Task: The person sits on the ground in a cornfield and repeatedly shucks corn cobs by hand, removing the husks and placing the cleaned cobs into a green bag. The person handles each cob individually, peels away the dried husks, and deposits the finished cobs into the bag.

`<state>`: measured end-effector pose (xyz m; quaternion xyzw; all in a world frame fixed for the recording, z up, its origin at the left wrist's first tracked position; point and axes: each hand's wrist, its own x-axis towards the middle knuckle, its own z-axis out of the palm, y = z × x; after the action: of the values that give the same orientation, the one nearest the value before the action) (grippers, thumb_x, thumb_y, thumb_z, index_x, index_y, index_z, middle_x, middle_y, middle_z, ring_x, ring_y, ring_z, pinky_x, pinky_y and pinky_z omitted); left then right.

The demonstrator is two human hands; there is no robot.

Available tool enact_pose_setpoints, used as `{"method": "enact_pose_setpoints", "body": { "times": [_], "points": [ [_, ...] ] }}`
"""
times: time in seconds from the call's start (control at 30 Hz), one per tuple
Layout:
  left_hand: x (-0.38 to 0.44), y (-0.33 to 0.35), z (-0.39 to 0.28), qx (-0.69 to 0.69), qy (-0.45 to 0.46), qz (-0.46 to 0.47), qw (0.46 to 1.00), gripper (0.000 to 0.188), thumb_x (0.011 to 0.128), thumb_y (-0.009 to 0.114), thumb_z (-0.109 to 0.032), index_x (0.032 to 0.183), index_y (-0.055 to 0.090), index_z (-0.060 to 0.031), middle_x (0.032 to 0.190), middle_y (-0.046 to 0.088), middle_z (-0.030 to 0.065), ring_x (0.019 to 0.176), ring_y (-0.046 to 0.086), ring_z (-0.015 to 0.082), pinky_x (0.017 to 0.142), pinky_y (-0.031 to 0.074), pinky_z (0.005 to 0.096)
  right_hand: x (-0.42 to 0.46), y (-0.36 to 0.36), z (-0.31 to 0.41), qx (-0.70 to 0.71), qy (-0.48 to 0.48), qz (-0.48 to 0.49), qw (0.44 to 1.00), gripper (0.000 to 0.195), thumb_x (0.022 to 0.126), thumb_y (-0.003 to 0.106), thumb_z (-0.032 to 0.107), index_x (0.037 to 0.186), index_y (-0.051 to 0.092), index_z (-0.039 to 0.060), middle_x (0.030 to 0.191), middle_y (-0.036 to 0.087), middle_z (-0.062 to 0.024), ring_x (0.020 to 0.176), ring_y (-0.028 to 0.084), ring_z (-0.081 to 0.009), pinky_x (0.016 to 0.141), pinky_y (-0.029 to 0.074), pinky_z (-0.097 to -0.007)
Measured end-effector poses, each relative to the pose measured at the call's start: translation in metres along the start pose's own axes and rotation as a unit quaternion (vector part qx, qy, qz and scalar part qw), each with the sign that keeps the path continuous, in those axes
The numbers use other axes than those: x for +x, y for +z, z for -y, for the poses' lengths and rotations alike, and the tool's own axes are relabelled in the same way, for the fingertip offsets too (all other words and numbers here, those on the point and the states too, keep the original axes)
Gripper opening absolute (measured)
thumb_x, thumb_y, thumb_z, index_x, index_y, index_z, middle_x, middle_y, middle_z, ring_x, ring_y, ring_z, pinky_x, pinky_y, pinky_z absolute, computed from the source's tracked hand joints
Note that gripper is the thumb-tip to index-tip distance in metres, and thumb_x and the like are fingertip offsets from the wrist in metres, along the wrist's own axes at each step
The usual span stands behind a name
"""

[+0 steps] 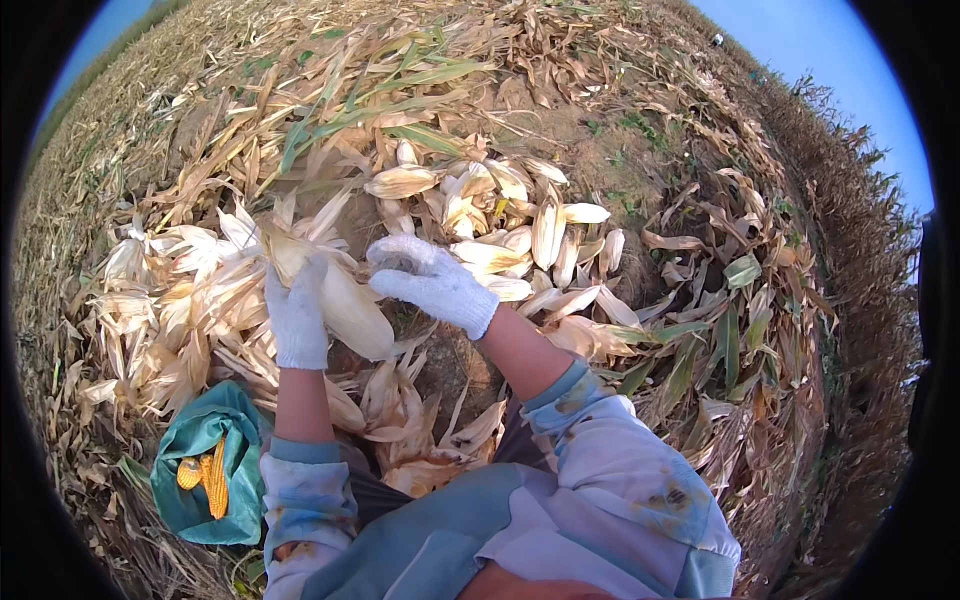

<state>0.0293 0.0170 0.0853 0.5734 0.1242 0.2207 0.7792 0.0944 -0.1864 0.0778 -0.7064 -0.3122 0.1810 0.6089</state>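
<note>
Both my hands wear white knit gloves. My left hand [298, 311] grips an ear of corn in its pale dry husk [356, 315], which slants down to the right in front of me. Just right of that ear is my right hand [433, 281], fingers curved and apart from the thumb, with nothing seen in it. Beyond the right hand lies a pile of unpeeled corn ears [517, 225]. Loose dry husks [187, 292] are heaped to the left of my left hand.
A green woven sack [244, 427] stands open at the lower left, with several bare yellow corn cobs [215, 480] inside. More husks [401, 412] lie between my legs. Dry stalks and leaves [360, 97] cover the ground ahead, and standing plants [862, 247] line the right side.
</note>
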Motion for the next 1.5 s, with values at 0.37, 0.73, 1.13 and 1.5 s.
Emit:
{"method": "enact_pose_setpoints", "body": {
  "times": [0.37, 0.73, 1.13, 1.5],
  "points": [
    [0.030, 0.006, -0.002, -0.142, -0.071, -0.070, 0.985, 0.051, 0.111, 0.048, -0.047, 0.135, 0.057, -0.0031, 0.127, 0.065, 0.0122, 0.115, 0.063, 0.0249, 0.101, 0.052, 0.0446, -0.021, 0.020, -0.008, 0.224, 0.185, 0.054, 0.955, 0.079, 0.089, 0.080, 0.012, 0.156, 0.039, 0.0011, 0.139, 0.060, -0.0136, 0.123, 0.062, -0.0206, 0.101, 0.057, -0.0380],
    [0.034, -0.026, -0.008, 0.125, 0.002, -0.017, 0.992, 0.030, 0.101, 0.063, -0.029, 0.097, 0.070, -0.0003, 0.087, 0.063, 0.0036, 0.082, 0.057, 0.0120, 0.073, 0.049, 0.0325, -0.023, 0.016, -0.021, -0.207, 0.085, -0.038, 0.974, 0.089, 0.077, 0.085, 0.031, 0.152, 0.046, 0.0040, 0.139, 0.061, -0.0171, 0.125, 0.061, -0.0300, 0.107, 0.048, -0.0408],
    [0.048, -0.031, 0.008, 0.156, 0.108, -0.056, 0.980, 0.019, 0.100, 0.058, -0.013, 0.096, 0.070, 0.0008, 0.094, 0.072, 0.0091, 0.085, 0.068, 0.0159, 0.076, 0.057, 0.0295, -0.028, 0.035, -0.015, -0.326, -0.001, -0.108, 0.939, 0.092, 0.075, 0.088, 0.038, 0.150, 0.046, 0.0049, 0.138, 0.059, -0.0229, 0.125, 0.059, -0.0408, 0.106, 0.049, -0.0489],
    [0.054, -0.018, 0.029, -0.215, 0.014, -0.043, 0.975, 0.021, 0.100, 0.048, -0.003, 0.115, 0.061, 0.0057, 0.112, 0.070, 0.0258, 0.102, 0.072, 0.0350, 0.094, 0.061, 0.0440, -0.025, 0.025, -0.025, -0.403, -0.117, -0.149, 0.896, 0.089, 0.070, 0.090, 0.032, 0.143, 0.049, 0.0017, 0.124, 0.062, -0.0213, 0.113, 0.062, -0.0396, 0.095, 0.052, -0.0498]
  ]
}}
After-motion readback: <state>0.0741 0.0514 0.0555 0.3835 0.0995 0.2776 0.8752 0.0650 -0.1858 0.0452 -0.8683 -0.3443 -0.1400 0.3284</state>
